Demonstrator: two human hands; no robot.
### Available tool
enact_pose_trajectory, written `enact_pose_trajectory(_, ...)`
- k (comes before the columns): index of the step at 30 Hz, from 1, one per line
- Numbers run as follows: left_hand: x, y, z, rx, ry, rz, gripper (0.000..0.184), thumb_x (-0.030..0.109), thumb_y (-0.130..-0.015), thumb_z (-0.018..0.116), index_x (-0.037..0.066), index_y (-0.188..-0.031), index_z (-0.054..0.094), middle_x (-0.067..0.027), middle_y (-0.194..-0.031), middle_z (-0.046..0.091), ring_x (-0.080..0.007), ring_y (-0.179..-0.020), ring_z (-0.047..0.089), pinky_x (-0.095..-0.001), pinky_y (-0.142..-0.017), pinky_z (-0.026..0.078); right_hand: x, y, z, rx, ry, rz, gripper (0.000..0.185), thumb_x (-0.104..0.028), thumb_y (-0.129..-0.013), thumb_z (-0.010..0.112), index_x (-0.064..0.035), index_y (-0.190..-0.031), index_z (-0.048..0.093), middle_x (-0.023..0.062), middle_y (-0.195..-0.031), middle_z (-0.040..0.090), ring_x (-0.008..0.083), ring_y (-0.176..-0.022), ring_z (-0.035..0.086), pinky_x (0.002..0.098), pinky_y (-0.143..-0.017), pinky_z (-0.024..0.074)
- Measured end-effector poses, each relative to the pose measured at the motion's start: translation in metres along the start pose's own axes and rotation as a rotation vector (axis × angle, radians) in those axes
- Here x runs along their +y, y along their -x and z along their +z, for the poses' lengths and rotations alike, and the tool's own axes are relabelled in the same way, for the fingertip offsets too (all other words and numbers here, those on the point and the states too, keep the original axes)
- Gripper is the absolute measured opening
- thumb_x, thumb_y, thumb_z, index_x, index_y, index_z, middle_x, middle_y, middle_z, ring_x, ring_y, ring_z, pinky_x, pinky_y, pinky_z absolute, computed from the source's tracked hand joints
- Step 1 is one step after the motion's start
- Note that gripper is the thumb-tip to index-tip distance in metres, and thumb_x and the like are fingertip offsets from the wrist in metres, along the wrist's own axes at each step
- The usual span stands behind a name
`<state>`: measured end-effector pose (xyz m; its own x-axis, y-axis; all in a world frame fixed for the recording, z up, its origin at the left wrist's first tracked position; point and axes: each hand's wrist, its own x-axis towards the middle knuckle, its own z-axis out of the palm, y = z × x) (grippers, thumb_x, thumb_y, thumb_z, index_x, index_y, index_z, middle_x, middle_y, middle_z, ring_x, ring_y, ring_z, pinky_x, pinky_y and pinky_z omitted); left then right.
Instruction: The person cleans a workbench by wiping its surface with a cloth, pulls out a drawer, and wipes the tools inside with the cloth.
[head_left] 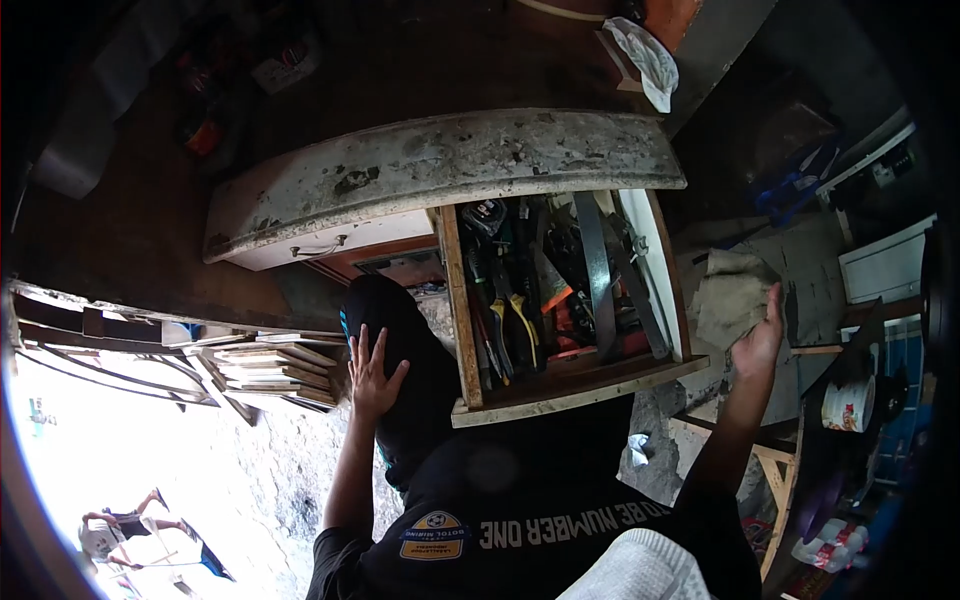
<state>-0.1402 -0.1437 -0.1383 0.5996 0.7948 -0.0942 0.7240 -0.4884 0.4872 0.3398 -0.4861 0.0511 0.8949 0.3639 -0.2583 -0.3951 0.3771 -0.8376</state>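
Note:
My left hand [372, 378] rests on my black-clothed knee with its fingers spread and nothing in it. Out to the right, my right hand [762, 342] grips a worn beige rag [735, 300]; most of its fingers are hidden. Between the hands, a wooden drawer [580, 390] is pulled out above my lap. Inside lie pliers [520, 330] with yellow and black handles, a tape measure [487, 215], a long flat metal strip [598, 280] and other jumbled hand tools.
The drawer belongs to a worn workbench [440, 155] with stained white edging. Stacked boards [275, 370] lie to the left, and another person [125, 525] is at lower left. A white tub [848, 403] stands at right, with plastic bottles [830, 545] below it.

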Motion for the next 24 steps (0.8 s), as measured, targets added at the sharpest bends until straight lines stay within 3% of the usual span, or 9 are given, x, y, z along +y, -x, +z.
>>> enact_pose_trajectory(6,-0.026,-0.058,0.0,0.07,-0.041,0.057,0.077,0.048,-0.084,0.069,0.026,-0.15,0.037,-0.0165,-0.162,0.016,-0.0513,-0.144,0.014,-0.0638,-0.112,0.024,0.017,-0.009,0.043,0.087,-0.138,-0.017,0.057,-0.048,-0.104,0.038,-0.0047,-0.14,0.047,0.0129,-0.142,0.051,0.03,-0.13,0.048,0.0474,-0.111,0.0347)
enact_pose_trajectory(8,-0.022,-0.077,-0.003,0.058,-0.04,-0.113,0.076,0.042,-0.083,0.073,0.02,-0.148,0.041,-0.0174,-0.161,0.018,-0.0484,-0.145,0.015,-0.0579,-0.116,0.021,0.029,-0.016,0.027,0.049,-0.177,-0.017,0.057,-0.048,-0.104,0.038,-0.0046,-0.14,0.046,0.0131,-0.142,0.051,0.0302,-0.13,0.048,0.0472,-0.111,0.0351)
enact_pose_trajectory(9,-0.027,-0.084,0.002,0.255,-0.024,0.007,0.06,0.031,-0.083,0.075,0.008,-0.134,0.053,-0.0201,-0.146,0.044,-0.0425,-0.133,0.043,-0.0511,-0.11,0.035,0.032,-0.019,0.018,-0.001,-0.22,-0.01,0.057,-0.048,-0.104,0.038,-0.0046,-0.14,0.046,0.0132,-0.142,0.051,0.0304,-0.13,0.048,0.047,-0.111,0.0354)
enact_pose_trajectory(12,0.049,-0.087,-0.036,0.329,0.391,-0.167,0.04,0.021,-0.083,0.075,0.001,-0.114,0.06,-0.0173,-0.114,0.065,-0.032,-0.103,0.063,-0.0402,-0.093,0.048,0.04,-0.012,0.004,-0.161,-0.264,0.026,0.058,-0.048,-0.104,0.038,-0.0046,-0.142,0.044,0.0134,-0.143,0.05,0.0305,-0.13,0.048,0.0468,-0.11,0.0356)
enact_pose_trajectory(13,0.094,-0.084,-0.055,0.419,0.345,0.016,0.024,0.013,-0.084,0.071,0.0,-0.102,0.061,-0.0126,-0.09,0.068,-0.0236,-0.081,0.065,-0.0332,-0.077,0.051,0.043,-0.009,0.003,-0.138,-0.27,0.034,0.058,-0.048,-0.104,0.038,-0.0046,-0.142,0.044,0.0134,-0.143,0.05,0.0305,-0.13,0.048,0.0468,-0.11,0.0356)
enact_pose_trajectory(17,0.209,-0.083,-0.088,0.019,0.697,0.547,0.032,0.017,-0.086,0.07,-0.005,-0.106,0.057,-0.0147,-0.096,0.066,-0.0187,-0.089,0.063,-0.03,-0.076,0.049,0.061,-0.005,0.007,0.012,-0.166,-0.112,0.058,-0.045,-0.105,0.038,-0.0044,-0.145,0.038,0.0129,-0.145,0.046,0.0296,-0.131,0.047,0.0468,-0.11,0.0354)
enact_pose_trajectory(19,0.258,-0.098,-0.077,-0.243,0.919,0.462,0.043,0.007,-0.079,0.073,-0.008,-0.116,0.055,-0.0171,-0.095,0.067,-0.0228,-0.09,0.069,-0.0303,-0.078,0.055,0.068,-0.007,0.006,-0.007,-0.149,-0.172,0.058,-0.044,-0.105,0.038,-0.0045,-0.146,0.036,0.0129,-0.146,0.045,0.0289,-0.132,0.046,0.0467,-0.111,0.0352)
enact_pose_trajectory(20,0.283,-0.106,-0.075,-0.316,0.749,0.407,0.049,0.01,-0.083,0.072,-0.007,-0.123,0.05,-0.0158,-0.096,0.065,-0.0212,-0.086,0.066,-0.0314,-0.079,0.052,0.069,-0.005,0.002,-0.045,-0.155,-0.166,0.057,-0.043,-0.105,0.037,-0.0047,-0.147,0.035,0.0129,-0.146,0.045,0.0287,-0.132,0.046,0.0465,-0.111,0.035)
enact_pose_trajectory(24,0.334,-0.121,-0.051,-0.49,0.165,0.88,0.049,0.009,-0.078,0.075,-0.001,-0.121,0.055,-0.0131,-0.098,0.058,-0.0229,-0.089,0.061,-0.0329,-0.077,0.053,0.075,0.001,-0.009,0.072,-0.051,-0.171,0.057,-0.042,-0.106,0.036,-0.0048,-0.149,0.03,0.0137,-0.148,0.041,0.0285,-0.134,0.043,0.0464,-0.112,0.0337)
